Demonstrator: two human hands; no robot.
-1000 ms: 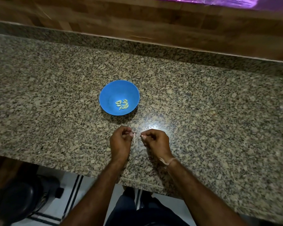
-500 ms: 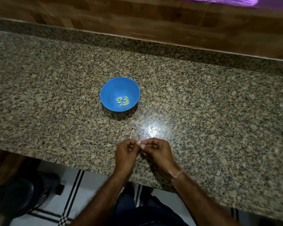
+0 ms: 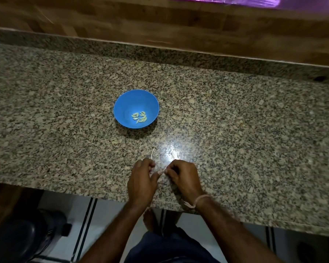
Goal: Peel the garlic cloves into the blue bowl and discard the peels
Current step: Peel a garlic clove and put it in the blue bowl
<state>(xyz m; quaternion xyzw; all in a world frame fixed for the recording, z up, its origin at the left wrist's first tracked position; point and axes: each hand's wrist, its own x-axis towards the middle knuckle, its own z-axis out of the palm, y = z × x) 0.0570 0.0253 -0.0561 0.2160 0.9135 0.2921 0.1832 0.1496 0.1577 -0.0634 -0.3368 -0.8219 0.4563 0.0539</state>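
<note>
Grip: left hand (image 3: 142, 181), right hand (image 3: 181, 176) curled, close together — hold unclear; cloves (image 3: 140, 117) in blue bowl (image 3: 133, 103).

A speckled granite countertop (image 3: 245, 130) is seen across the whole width, dimly lit, with a bright patch of reflected light (image 3: 174, 150) thrown on its near middle. Along the far edge a low granite upstand (image 3: 179, 56) is raised, and the wall behind it is faced with brown wood panelling (image 3: 141, 21). A shiny purple sheet (image 3: 254, 1) is cut off at the far right. Below the near edge, pale floor tiles (image 3: 110, 211) marked with dark stripes are shown, and a dark rounded object (image 3: 21, 236) is placed at the near left.
</note>
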